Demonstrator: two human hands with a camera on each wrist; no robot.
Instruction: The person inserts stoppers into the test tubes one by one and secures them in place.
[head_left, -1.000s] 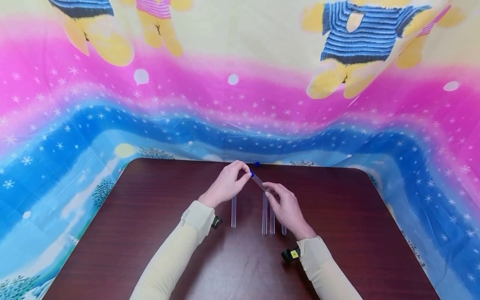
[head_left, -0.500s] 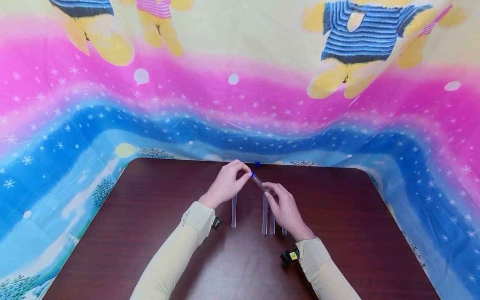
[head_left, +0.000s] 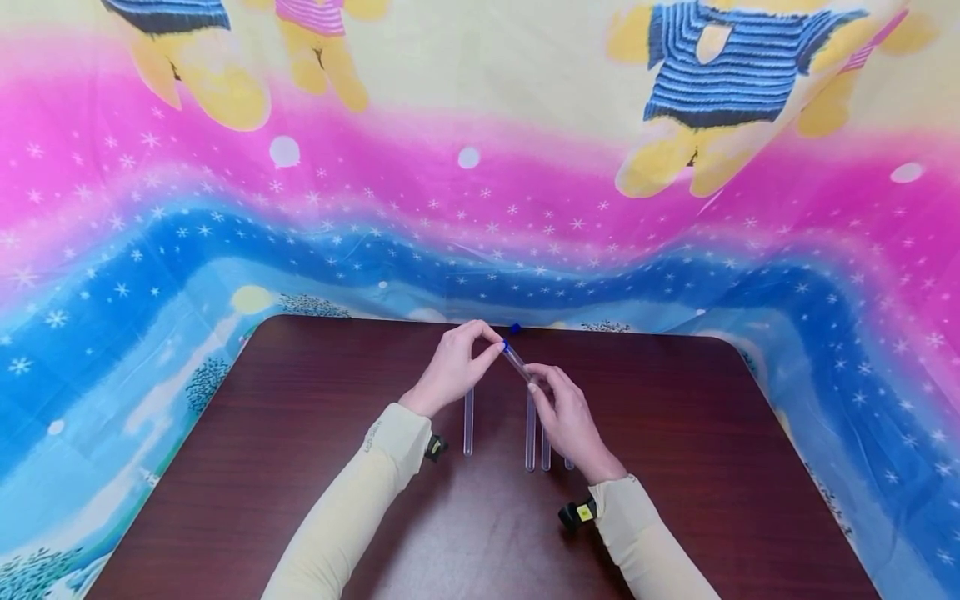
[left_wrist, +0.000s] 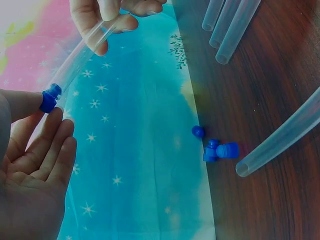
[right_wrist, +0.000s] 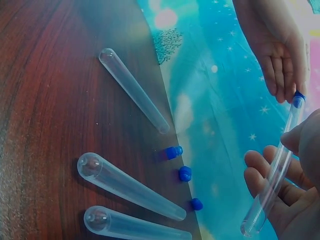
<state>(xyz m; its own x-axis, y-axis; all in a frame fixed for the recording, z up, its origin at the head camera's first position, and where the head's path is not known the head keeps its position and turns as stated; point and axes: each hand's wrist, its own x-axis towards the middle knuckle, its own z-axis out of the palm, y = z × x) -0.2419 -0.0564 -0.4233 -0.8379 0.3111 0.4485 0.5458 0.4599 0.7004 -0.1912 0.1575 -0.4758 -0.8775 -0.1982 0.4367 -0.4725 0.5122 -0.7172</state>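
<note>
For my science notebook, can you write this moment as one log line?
left hand: pinches cap | right hand: holds tube | cap: at tube's mouth | table: four other tubes, three loose caps

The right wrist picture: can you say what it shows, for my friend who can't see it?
The right hand holds a clear tube while the left hand pinches a blue cap at its end. Three more tubes lie on a brown table, with three loose blue caps near its edge and a blue patterned cloth beyond.

reddish-brown wood-grain table (head_left: 712, 467) | printed fabric backdrop (head_left: 420, 183), pink over blue, snowflakes (head_left: 492, 227) | pale glare (head_left: 480, 533) on table
</note>
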